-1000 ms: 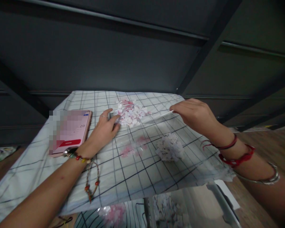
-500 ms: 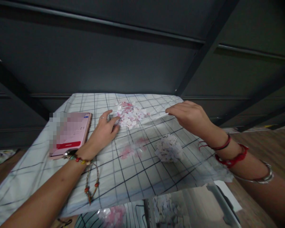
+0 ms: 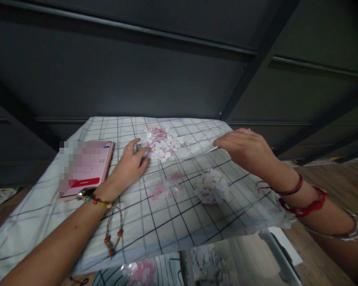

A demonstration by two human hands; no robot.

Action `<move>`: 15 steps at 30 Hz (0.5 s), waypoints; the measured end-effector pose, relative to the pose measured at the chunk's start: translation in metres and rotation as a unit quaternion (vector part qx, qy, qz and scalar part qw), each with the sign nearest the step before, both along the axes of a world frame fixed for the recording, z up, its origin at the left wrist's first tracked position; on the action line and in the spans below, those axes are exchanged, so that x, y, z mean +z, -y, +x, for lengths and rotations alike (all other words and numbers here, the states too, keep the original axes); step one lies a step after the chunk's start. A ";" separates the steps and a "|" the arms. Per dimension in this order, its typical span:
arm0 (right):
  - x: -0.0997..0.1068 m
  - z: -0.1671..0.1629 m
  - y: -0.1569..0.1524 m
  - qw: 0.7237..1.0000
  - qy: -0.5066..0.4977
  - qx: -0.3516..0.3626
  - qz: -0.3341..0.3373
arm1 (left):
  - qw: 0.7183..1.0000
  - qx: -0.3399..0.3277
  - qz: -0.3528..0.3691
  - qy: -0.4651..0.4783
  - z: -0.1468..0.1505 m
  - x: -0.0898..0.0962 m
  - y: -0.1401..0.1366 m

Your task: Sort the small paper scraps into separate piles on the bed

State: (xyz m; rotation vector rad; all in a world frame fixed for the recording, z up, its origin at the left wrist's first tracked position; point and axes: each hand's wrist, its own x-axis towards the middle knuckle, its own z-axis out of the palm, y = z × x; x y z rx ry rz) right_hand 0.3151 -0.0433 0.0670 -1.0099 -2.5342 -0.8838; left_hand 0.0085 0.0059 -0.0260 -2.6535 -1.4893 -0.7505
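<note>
My left hand [image 3: 133, 161] rests with its fingers apart at the left edge of a pile of small white and pink paper scraps [image 3: 162, 145]. To the right, my right hand [image 3: 246, 149] is closed in a pinch on what looks like a clear plastic sheet [image 3: 201, 150], drawn up into a fold beside that pile. The sheet seems to lie over the white checked cloth [image 3: 107, 129]. Nearer me are a mound of white scraps [image 3: 213, 186] and a small clear bag with pink bits [image 3: 167, 187]. The right fingertips are partly hidden.
A pink-cased phone [image 3: 88, 169] with a lit screen lies left of my left hand. Below the table's near edge are a lidded plastic box [image 3: 253, 258] with scraps and a bag of pink pieces [image 3: 141, 272]. A dark panelled wall [image 3: 131, 79] rises behind.
My right hand has moved a little to the right, and the fold of plastic stretches further with it. The left hand stays almost where it was.
</note>
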 end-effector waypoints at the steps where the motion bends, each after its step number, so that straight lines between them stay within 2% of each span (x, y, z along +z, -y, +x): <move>1: 0.000 -0.002 -0.001 1.000 -0.003 -0.003 0.004 | 1.000 -0.001 0.002 0.001 0.000 0.000 0.000; 4: -0.001 -0.013 -0.006 1.000 -0.010 -0.004 0.009 | 1.000 0.001 -0.001 0.008 0.000 0.000 0.000; 8: -0.003 -0.024 -0.011 1.000 0.000 0.022 -0.015 | 1.000 0.000 -0.005 0.012 0.000 0.002 0.000; 15: -0.001 -0.006 0.003 0.999 0.031 0.007 -0.009 | 1.000 0.001 -0.009 0.009 -0.001 0.002 0.001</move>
